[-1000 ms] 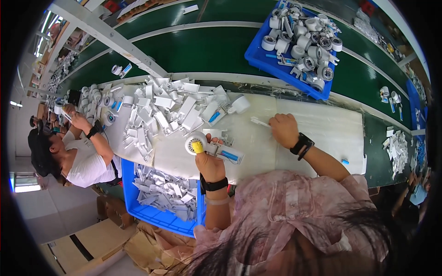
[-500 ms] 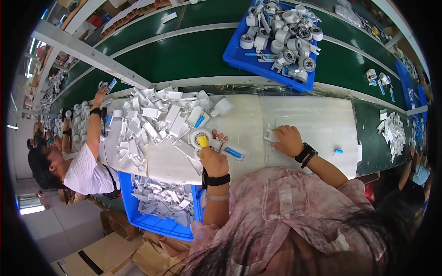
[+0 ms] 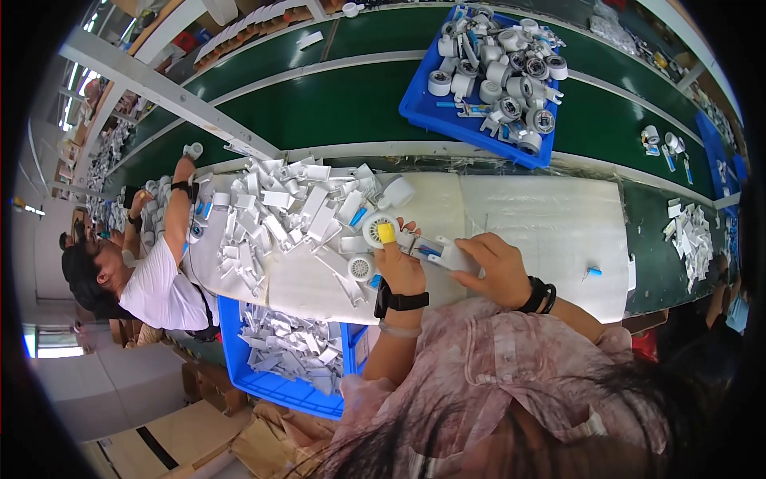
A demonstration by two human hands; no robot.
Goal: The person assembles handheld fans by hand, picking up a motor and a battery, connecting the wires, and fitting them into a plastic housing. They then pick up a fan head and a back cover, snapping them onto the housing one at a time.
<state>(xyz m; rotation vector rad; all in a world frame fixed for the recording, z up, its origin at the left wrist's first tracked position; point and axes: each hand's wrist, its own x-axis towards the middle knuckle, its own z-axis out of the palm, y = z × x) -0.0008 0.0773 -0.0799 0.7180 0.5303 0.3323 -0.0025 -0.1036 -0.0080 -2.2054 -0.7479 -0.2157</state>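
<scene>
My left hand (image 3: 404, 270) is closed around a white handheld fan (image 3: 373, 227) with a round grille head and an open handle. A blue cylindrical cell shows inside that handle. Yellow wrapping (image 3: 386, 233) covers the tip of my left thumb. Pinched in my right hand (image 3: 504, 271) is a white plastic cover (image 3: 457, 257), held at the far end of the fan's handle. Whether the two parts are joined cannot be seen. Just left of my left hand lies another round grille head (image 3: 361, 267) on the padded mat (image 3: 542, 231).
White plastic covers (image 3: 279, 207) are heaped at the left, and more fill a blue crate (image 3: 287, 393) below. A blue tray (image 3: 471, 136) of fan parts sits on the green conveyor (image 3: 335, 104). A small blue piece (image 3: 594, 271) lies right. A co-worker (image 3: 159, 287) reaches over the conveyor at left.
My right hand has lifted the white cover off the mat and brought it left to the fan's handle. The co-worker's hand now holds a round white part.
</scene>
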